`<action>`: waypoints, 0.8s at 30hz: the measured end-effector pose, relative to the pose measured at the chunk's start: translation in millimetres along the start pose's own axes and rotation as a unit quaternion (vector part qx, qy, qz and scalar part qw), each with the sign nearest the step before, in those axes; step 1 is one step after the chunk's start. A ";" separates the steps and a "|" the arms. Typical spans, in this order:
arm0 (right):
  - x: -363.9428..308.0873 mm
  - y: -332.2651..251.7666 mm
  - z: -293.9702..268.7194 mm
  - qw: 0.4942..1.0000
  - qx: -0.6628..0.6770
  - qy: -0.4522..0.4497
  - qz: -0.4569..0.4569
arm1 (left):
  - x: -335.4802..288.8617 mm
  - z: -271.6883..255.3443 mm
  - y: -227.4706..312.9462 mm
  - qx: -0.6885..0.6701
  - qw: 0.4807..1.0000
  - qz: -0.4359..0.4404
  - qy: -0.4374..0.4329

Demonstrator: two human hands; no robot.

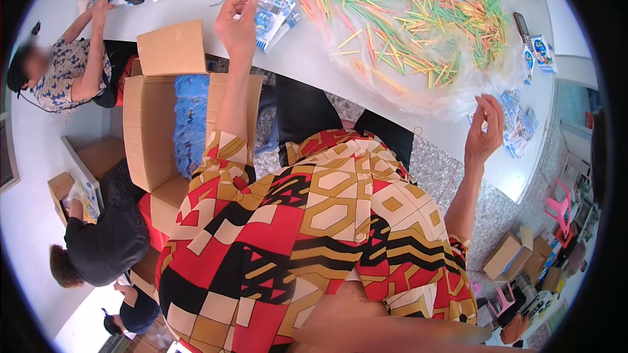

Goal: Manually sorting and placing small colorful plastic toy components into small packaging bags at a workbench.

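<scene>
My left hand (pixel 237 29) is over the table, thumb and fingers pinched together at the left edge of a blue-and-white printed packet (pixel 267 19). Whatever is between those fingertips is too small to make out. More such packets lie partly under this one. My right hand (pixel 485 129), fingers loosely curled and apart, hovers at the near right side of the table. Beside it lie several clear, blue-printed packets (pixel 519 124). Between my hands, farther back, a big clear plastic bag (pixel 399 101) lies spread out under a heap of thin green, yellow, pink and orange sticks (pixel 412 26).
An open cardboard box (pixel 147 134) holding blue packets (pixel 191 124) stands left of my lap. A phone-like dark object (pixel 522 28) and small packets (pixel 542 52) lie at the table's right. A co-worker (pixel 72 75) sits at the far left; other people are behind.
</scene>
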State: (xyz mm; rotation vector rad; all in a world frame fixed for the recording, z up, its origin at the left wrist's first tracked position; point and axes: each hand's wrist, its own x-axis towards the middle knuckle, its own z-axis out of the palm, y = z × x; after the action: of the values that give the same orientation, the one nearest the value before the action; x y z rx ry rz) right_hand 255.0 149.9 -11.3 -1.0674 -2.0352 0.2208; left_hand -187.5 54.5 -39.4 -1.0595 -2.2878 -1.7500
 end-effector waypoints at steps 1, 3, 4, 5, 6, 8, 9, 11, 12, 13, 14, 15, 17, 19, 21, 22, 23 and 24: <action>5.3 -5.9 4.0 0.999 0.031 -0.010 0.001 | -2.2 -1.4 12.8 -0.050 0.999 -0.007 0.003; 18.7 -25.7 14.4 0.977 0.144 -0.069 0.139 | -7.7 -5.2 39.4 -0.086 0.996 -0.006 0.003; 23.7 -32.5 24.6 0.962 0.189 -0.108 0.164 | -14.6 6.7 43.2 -0.128 0.992 -0.016 -0.007; 31.3 -41.2 33.2 0.942 0.241 -0.143 0.184 | -22.7 13.9 52.2 -0.133 0.991 -0.017 -0.019; 40.5 -54.9 43.1 0.930 0.284 -0.175 0.157 | -29.6 15.9 63.6 -0.157 0.987 -0.007 -0.026; 57.8 -87.4 62.3 0.904 0.350 -0.223 0.102 | -46.7 19.9 90.4 -0.200 0.979 -0.014 -0.045; 63.5 -99.5 70.0 0.895 0.370 -0.238 0.080 | -55.5 26.7 93.1 -0.205 0.977 -0.015 -0.054; 74.3 -110.5 82.1 0.898 0.352 -0.263 0.039 | -67.5 34.6 103.1 -0.203 0.975 0.018 -0.091; 78.2 -109.8 87.2 0.893 0.339 -0.295 -0.004 | -73.5 36.2 113.5 -0.226 0.968 0.004 -0.109; 81.8 -105.9 89.0 0.895 0.337 -0.293 -0.001 | -76.8 37.6 115.5 -0.228 0.967 0.004 -0.113; 85.7 -102.2 91.4 0.891 0.345 -0.294 -0.004 | -79.5 39.2 116.1 -0.249 0.958 -0.020 -0.142; 88.6 -99.9 91.5 0.888 0.352 -0.296 -0.007 | -81.8 39.8 117.2 -0.269 0.947 -0.044 -0.171; 96.3 -97.0 83.4 0.881 0.349 -0.318 -0.020 | -82.0 32.0 125.7 -0.252 0.924 -0.091 -0.275; 99.7 -93.4 78.9 0.873 0.348 -0.341 -0.034 | -80.7 27.4 121.9 -0.207 0.881 -0.113 -0.410; 103.0 -88.0 77.1 0.786 0.453 -0.420 0.016 | -79.3 24.1 122.5 -0.203 0.876 -0.078 -0.431; 103.1 -85.5 76.9 0.786 0.452 -0.420 0.015 | -79.2 22.5 124.1 -0.197 0.869 -0.043 -0.451; 101.6 -82.3 75.7 0.707 0.529 -0.465 0.061 | -80.5 22.6 127.5 -0.200 0.868 -0.042 -0.453; 100.2 -81.2 74.2 0.617 0.598 -0.501 0.107 | -81.9 22.9 131.9 -0.237 0.856 0.003 -0.459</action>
State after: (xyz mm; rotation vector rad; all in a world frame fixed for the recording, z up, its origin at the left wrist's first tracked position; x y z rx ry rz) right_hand 120.0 189.3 37.0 -0.1823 -1.7923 2.3516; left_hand -44.3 50.6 24.7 -2.4339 -2.2208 -2.1682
